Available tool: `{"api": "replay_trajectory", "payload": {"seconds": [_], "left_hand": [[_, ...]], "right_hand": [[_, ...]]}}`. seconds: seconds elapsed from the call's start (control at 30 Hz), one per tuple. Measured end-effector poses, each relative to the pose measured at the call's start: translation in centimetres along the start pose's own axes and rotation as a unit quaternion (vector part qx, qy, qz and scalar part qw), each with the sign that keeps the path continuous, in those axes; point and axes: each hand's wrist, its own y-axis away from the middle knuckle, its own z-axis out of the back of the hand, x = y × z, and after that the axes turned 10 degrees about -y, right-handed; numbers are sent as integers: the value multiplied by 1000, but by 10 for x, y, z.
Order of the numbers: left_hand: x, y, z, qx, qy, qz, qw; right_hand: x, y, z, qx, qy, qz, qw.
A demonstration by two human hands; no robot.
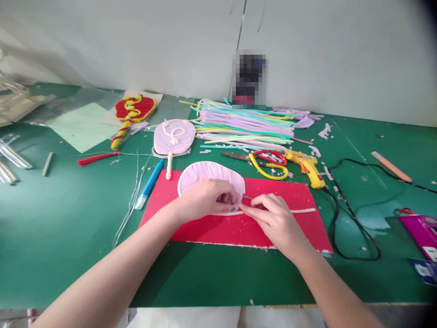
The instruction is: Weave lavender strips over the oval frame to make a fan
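Note:
A round fan-shaped piece [208,173], filled with lilac chenille stems and edged in cream, lies on a red board [211,232]. My left hand [213,196] rests over its lower half, thumb and fingers closed in a pinch at its right edge. At the same spot, my right hand [275,218] has its fingertips pressed together along the edge. A cream chenille stem [303,211] runs out to the right from beneath my right hand. Both hands hide the part of the edge where their fingertips meet.
Behind the board lie a bundle of pastel chenille stems [246,120], scissors [269,171], a yellow glue gun [309,168] with a black cord [336,218], a finished lilac fan [174,136] and a red-yellow fan [134,109]. A blue pen-like tool [152,182] lies left.

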Motion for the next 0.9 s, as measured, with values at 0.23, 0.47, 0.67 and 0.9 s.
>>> {"api": "replay_trajectory", "payload": {"seconds": [0.23, 0.47, 0.67, 0.9], "left_hand": [[0, 0, 0, 6, -1, -4, 1000], [1, 1, 4, 19, -12, 8, 1000], [0, 1, 6, 19, -2, 19, 1000], [1, 4, 12, 52, 28, -17, 998]], "right_hand": [[2, -1, 0, -8, -6, -5, 1000], [1, -1, 0, -4, -7, -4, 1000], [2, -2, 0, -6, -4, -2, 1000], [2, -2, 0, -8, -7, -8, 1000]]}}
